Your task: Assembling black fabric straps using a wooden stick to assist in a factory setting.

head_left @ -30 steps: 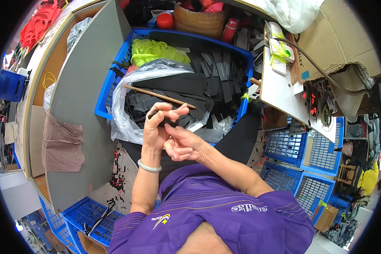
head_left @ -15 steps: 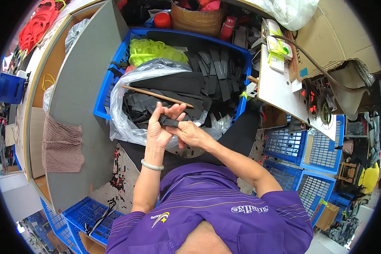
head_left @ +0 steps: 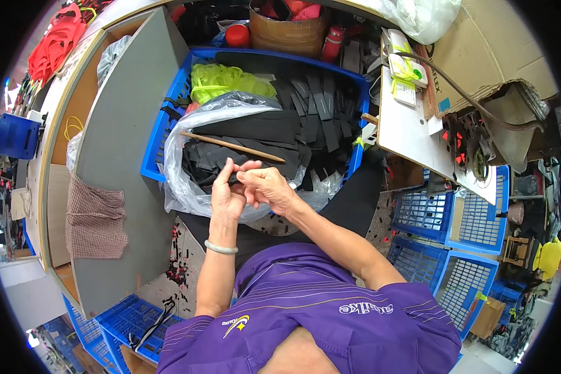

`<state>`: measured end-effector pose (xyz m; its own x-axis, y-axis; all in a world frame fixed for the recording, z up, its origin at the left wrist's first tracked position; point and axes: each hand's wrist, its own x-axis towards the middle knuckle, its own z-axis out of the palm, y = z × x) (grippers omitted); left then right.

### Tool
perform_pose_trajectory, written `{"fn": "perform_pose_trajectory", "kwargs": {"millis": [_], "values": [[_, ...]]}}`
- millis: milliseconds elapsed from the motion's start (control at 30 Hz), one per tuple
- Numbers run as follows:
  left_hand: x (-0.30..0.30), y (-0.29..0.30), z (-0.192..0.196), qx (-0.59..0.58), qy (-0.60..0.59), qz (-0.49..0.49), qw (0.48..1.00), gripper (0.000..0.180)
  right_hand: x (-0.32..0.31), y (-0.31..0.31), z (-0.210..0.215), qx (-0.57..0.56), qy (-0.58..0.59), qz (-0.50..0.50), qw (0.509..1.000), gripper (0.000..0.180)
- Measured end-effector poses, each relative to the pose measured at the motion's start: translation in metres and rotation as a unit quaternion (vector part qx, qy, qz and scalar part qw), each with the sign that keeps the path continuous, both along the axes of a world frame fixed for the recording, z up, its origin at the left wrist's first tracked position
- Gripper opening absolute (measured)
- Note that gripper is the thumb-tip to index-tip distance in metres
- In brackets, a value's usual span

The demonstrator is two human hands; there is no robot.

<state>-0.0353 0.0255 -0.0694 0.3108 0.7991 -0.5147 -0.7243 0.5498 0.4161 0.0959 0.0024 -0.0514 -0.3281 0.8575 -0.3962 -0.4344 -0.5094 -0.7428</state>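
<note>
Monitoring the head view remotely, I log both palms raised over the near side of the blue crate (head_left: 151, 171), meeting at about its mid-width. The left hand (head_left: 227, 198) has its thumb up and fingers curled toward the right hand (head_left: 270, 186), whose fingers bend inward at the left fingertips; the gap between them is narrow. A dark patch shows there, but I cannot tell whether it is a small piece pinched by the hands or the background behind them. The black strips (head_left: 327, 106) lie in the crate: loose ones at its right side, more inside the clear plastic bag (head_left: 173, 168) just beyond the hands, with a wooden stick (head_left: 237, 147) resting across them and a yellow-green bundle (head_left: 230, 81) farther off. Handling estimate: the strips look thin, flat and matt, so I judge them light, bendable, not fragile and only mildly slippery; material unconfirmed. They overlap, so a lone one may drag its neighbours. I would favour a thumb-and-forefinger pinch at an exposed end, across the flat faces, rather than a grip at mid-length, where a limp strip could fold.
</note>
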Motion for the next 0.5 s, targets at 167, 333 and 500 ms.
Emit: {"fn": "perform_pose_trajectory", "kwargs": {"millis": [167, 333, 500], "values": [[0.003, 0.002, -0.012, -0.029, -0.069, 0.073, 0.995, 0.024, -0.011, -0.004, -0.031, 0.294, -0.270, -0.105, 0.911, 0.020], [0.011, -0.004, -0.015, -0.048, 0.001, 0.077, 0.996, 0.025, -0.007, -0.015, -0.036, 0.487, -0.526, -0.032, 0.697, 0.009], [0.008, 0.006, -0.010, -0.055, 0.003, 0.030, 0.998, 0.026, 0.010, -0.008, -0.019, 0.454, -0.519, 0.051, 0.722, 0.014]]}}
